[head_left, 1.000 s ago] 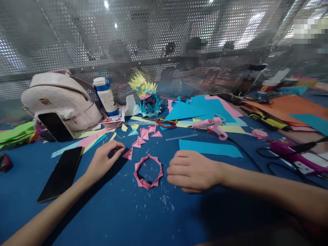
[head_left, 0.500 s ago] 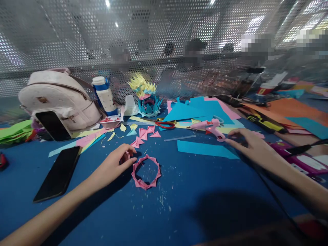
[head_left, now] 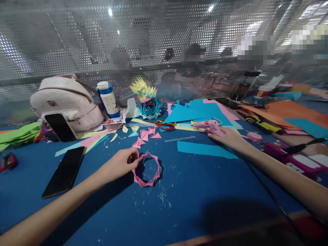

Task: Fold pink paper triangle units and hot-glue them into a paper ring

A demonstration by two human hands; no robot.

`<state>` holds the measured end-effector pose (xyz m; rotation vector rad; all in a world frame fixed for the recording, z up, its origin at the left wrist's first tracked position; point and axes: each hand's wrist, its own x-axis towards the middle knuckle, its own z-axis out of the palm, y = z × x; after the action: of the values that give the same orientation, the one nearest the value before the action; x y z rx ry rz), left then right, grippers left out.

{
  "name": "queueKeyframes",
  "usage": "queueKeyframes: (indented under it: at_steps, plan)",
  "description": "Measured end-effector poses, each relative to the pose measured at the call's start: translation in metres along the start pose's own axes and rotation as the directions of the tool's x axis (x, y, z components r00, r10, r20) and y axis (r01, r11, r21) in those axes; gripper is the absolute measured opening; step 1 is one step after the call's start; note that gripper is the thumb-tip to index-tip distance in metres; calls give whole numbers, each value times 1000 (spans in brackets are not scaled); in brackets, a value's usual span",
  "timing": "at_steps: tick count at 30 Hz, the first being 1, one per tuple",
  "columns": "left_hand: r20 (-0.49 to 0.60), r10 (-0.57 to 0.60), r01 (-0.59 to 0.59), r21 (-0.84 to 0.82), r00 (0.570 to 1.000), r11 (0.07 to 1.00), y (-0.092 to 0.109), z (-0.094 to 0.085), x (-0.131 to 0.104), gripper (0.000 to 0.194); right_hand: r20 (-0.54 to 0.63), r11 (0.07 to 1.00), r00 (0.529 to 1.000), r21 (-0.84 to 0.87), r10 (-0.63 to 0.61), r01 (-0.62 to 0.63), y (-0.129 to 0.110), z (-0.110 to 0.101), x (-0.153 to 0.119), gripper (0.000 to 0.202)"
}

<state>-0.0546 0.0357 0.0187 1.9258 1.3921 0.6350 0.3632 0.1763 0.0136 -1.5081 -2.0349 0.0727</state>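
Observation:
My left hand [head_left: 125,162] pinches the left side of a pink folded-paper ring [head_left: 155,178], which looks slightly raised off the blue table [head_left: 189,194]. On the right, my right hand [head_left: 227,137] has its fingers closed round the handle of a pink glue gun [head_left: 207,124], whose nozzle points left. Small pink folded pieces [head_left: 144,135] lie just beyond the ring. A blue paper strip [head_left: 205,149] is in front of the glue gun, and a clear stick [head_left: 179,139] lies to the left of it.
Two phones [head_left: 64,171], a pale backpack [head_left: 69,102] and a bottle [head_left: 109,99] stand or lie at the left. Red scissors [head_left: 166,125], a paper flower [head_left: 150,108] and blue sheets [head_left: 197,111] are at the back. A purple item [head_left: 294,157] and black cable [head_left: 269,191] are at the right.
My left hand has closed on the ring and tilted it up a little. My right hand has moved left and taken hold of the glue gun's handle.

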Motion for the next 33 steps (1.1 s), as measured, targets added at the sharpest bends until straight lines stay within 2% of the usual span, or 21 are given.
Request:
queueKeyframes:
  at_steps: [3, 8, 10, 14, 16, 18, 20, 23, 26, 28, 33]
  plan:
    - [23, -39, 43, -182, 999, 982, 2, -2, 1, 14, 99, 999, 995, 45, 13, -18, -10, -7, 1, 40]
    - [44, -122, 129, -429, 991, 894, 4, -1, -1, 28, 149, 990, 989, 134, 24, -44, -36, -16, -2, 53]
    - [4, -136, 120, -508, 991, 853, 5, 0, -1, 33, 177, 980, 984, 195, -3, -32, -52, -17, -7, 55]
    - [-132, -132, 26, -605, 982, 796, 8, 4, -1, 47, 255, 893, 954, 449, -161, 31, -87, -16, -16, 48]
    - [-201, -115, -30, -603, 973, 797, 9, 6, -3, 45, 292, 847, 928, 530, -231, 45, -103, -13, -17, 45]
    - [-243, -98, -57, -560, 965, 826, 8, 8, -7, 32, 334, 804, 894, 592, -299, 47, -114, -7, -18, 46]
    - [-265, -83, -64, -499, 961, 864, 6, 10, -11, 19, 375, 770, 848, 635, -374, 59, -122, 1, -18, 47]
    - [-334, -33, -113, -410, 942, 905, 2, 15, -15, 12, 430, 758, 785, 648, -445, 75, -126, 19, -21, 46]
    - [-387, 47, -173, -298, 921, 939, 0, 20, -17, 8, 464, 771, 771, 635, -437, 54, -125, 38, -29, 44]
    - [-380, 93, -197, -244, 920, 950, 0, 22, -18, 6, 481, 779, 770, 626, -419, 34, -124, 47, -35, 42]
    - [-326, 94, -199, -305, 941, 931, -2, 25, -19, 4, 560, 865, 751, 500, -350, 30, -123, 50, -41, 32]
